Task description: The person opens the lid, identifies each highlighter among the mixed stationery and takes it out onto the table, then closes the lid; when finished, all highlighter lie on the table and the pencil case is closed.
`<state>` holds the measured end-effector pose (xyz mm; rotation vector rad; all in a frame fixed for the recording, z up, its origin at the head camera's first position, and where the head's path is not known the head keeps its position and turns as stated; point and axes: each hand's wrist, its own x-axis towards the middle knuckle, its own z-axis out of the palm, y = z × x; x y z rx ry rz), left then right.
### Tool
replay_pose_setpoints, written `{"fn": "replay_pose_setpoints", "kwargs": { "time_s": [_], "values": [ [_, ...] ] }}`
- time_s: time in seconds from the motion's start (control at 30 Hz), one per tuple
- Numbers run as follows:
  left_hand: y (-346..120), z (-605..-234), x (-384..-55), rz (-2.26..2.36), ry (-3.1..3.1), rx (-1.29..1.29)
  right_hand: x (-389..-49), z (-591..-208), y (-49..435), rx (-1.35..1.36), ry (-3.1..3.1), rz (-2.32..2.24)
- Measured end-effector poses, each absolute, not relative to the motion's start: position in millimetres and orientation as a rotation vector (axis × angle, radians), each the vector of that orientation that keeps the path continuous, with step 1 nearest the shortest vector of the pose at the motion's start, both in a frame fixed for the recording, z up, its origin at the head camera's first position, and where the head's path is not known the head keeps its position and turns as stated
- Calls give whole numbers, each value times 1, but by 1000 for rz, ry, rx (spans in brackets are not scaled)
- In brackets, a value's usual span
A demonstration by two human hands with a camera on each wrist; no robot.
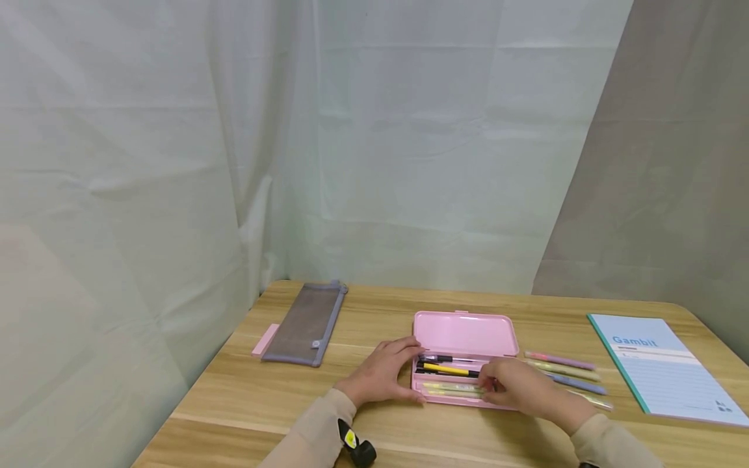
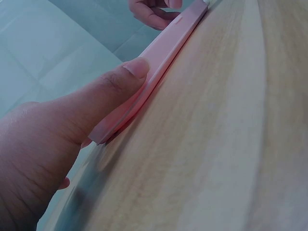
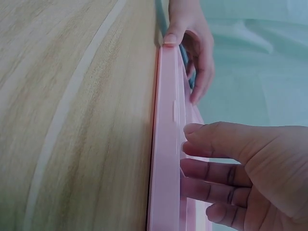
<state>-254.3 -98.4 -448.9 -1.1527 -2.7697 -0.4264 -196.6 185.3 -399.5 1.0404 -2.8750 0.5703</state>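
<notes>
A pink pencil case (image 1: 465,330) lies with its lid tipped back on the table. My left hand (image 1: 383,372) grips its left end, thumb against the front corner and fingers at the far side; the left wrist view shows that thumb on the case wall. Over the right part of the case, my right hand (image 1: 517,388) has bent fingers reaching inside, thumb and index close together. Whether they pinch a pen is hidden. In the front compartment lie pale yellow-green pens (image 1: 450,387). Behind them rest a yellow-and-black pen (image 1: 447,370) and a clear, black-capped pen (image 1: 437,358).
Right of the case lie several loose pens, among them a purple one (image 1: 562,360) and a blue one (image 1: 579,383). A notebook (image 1: 667,367) marked "Gambit" is farther right. At the left, a grey mesh zip pouch (image 1: 305,324) partly covers a pink strip-shaped thing (image 1: 266,340).
</notes>
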Motion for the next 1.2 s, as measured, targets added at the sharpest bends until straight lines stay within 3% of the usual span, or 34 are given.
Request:
{"fn": "replay_pose_setpoints", "kwargs": {
  "time_s": [1.2],
  "values": [
    [-98, -449, -255, -399, -2763, -1159, -201, -411, 181, 1134, -2724, 352]
  ]
}}
